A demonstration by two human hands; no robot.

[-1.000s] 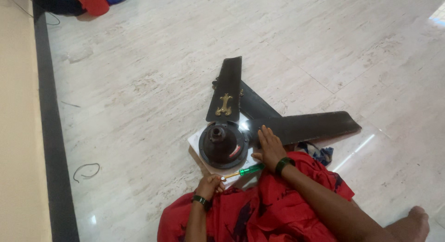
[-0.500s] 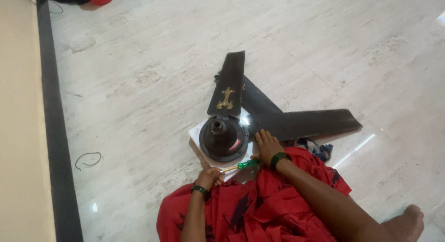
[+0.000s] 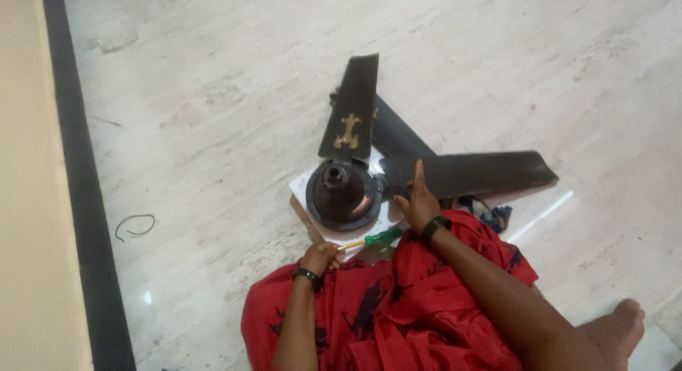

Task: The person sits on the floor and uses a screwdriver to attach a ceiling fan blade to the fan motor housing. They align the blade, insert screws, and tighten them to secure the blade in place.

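A dark ceiling fan lies on the marble floor in front of me. Its round motor housing (image 3: 344,195) rests on a white sheet (image 3: 304,186). Three dark blades fan out: one with a gold ornament (image 3: 350,117) points away, one (image 3: 472,173) runs right. My right hand (image 3: 418,203) lies flat, fingers stretched, on the root of the right blade beside the motor. My left hand (image 3: 321,258) is closed around a screwdriver (image 3: 373,239) with a green and yellow handle, held low near my red-clothed lap.
A black skirting strip (image 3: 84,200) runs along the left, with a beige wall beyond it. A small wire loop (image 3: 133,226) lies on the floor at left. Patterned cloth (image 3: 490,213) shows under the right blade. My bare foot (image 3: 616,325) is at lower right.
The view has shifted and the fan sits higher in frame. My right hand has slid from the motor's edge onto the right blade's root. My left hand still holds the screwdriver.
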